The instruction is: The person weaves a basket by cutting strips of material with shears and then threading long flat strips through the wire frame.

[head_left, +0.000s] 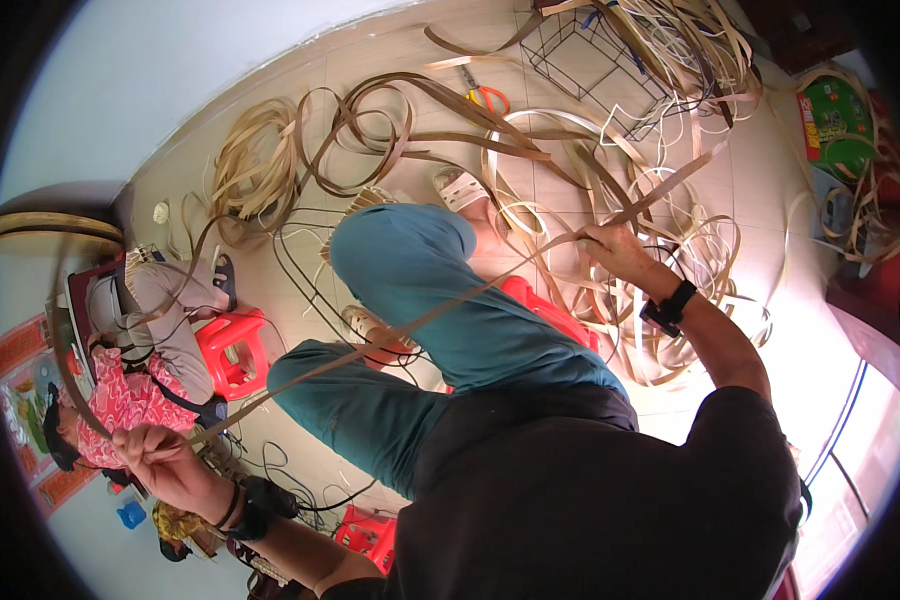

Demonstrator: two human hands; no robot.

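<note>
Tan strip (410, 328) pulled right across their teal trousers (510, 335), left hand (170, 468) pinching it, right hand (618, 250) gripping too, orange-handled scissors (475, 92) lying on the floor (360, 55) lol.

Orange-handled scissors (488, 97) up top, near black wire frame (573, 62). Left: seated person in pink patterned top (135, 400), red stool (232, 352) just beside. Another red stool (368, 540), bottom edge. Green-and-red package (840, 120) far right. Colourful poster (28, 405), left wall.
</note>
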